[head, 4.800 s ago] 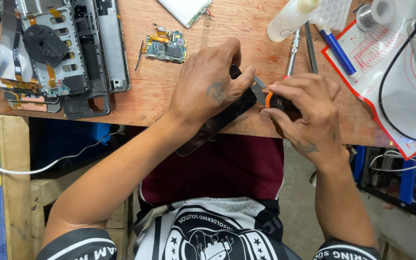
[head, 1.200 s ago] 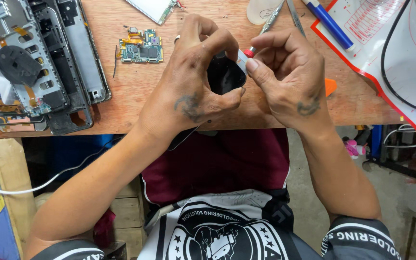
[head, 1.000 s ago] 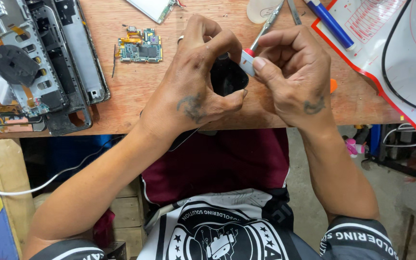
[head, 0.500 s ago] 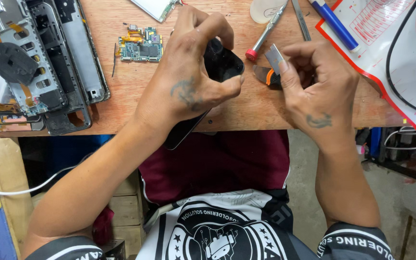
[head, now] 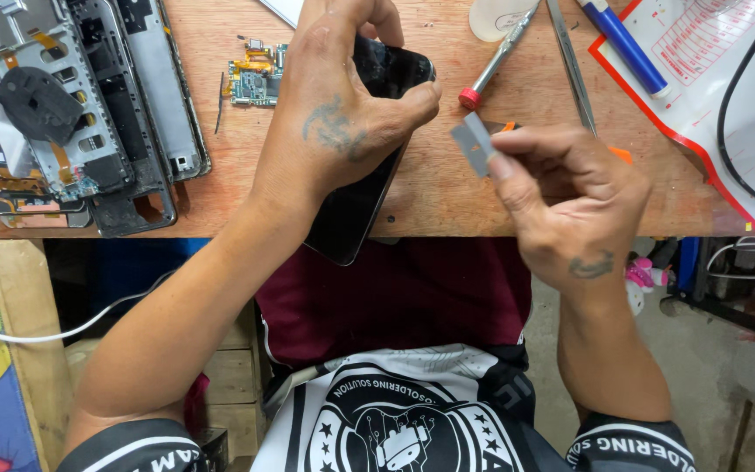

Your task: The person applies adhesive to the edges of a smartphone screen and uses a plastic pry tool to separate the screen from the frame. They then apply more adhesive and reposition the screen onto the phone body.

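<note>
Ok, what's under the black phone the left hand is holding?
Beneath the black phone lies the wooden table; its lower end overhangs the edge above a maroon lap. The left hand covers its upper part, hiding whatever lies there.

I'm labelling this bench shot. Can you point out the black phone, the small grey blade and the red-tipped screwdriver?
black phone [head: 356, 205], head view, on its dark lower body below the left hand.
small grey blade [head: 474, 147], head view, on its flat face above the right fingertips.
red-tipped screwdriver [head: 500, 54], head view, on its metal shaft.
</note>
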